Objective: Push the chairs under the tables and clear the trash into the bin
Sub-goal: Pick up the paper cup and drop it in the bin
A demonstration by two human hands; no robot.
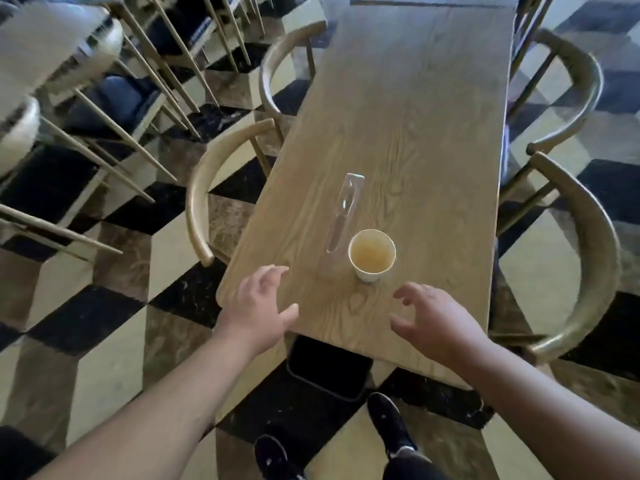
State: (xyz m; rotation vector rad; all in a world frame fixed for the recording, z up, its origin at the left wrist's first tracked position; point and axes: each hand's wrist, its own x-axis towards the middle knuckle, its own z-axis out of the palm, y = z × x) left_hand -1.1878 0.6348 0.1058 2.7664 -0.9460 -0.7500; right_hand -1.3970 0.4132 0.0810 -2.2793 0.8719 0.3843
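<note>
A white paper cup (372, 255) with brownish residue stands upright near the close end of a long wooden table (415, 116). A clear plastic wrapper holding cutlery (343, 213) lies just left of it. My left hand (259, 306) hovers open over the table's near left corner, and my right hand (433, 320) hovers open just below and right of the cup. Neither hand touches anything. A black bin (325, 368) sits on the floor under the table's near end. Curved-back wooden chairs (199, 199) (585, 244) stand pushed in along both sides.
More chairs (277, 64) (575, 84) line the table farther back. Another table (38, 43) with chairs fills the upper left. The floor is checkered black and cream tile. My feet in dark shoes (391, 424) stand at the table's end.
</note>
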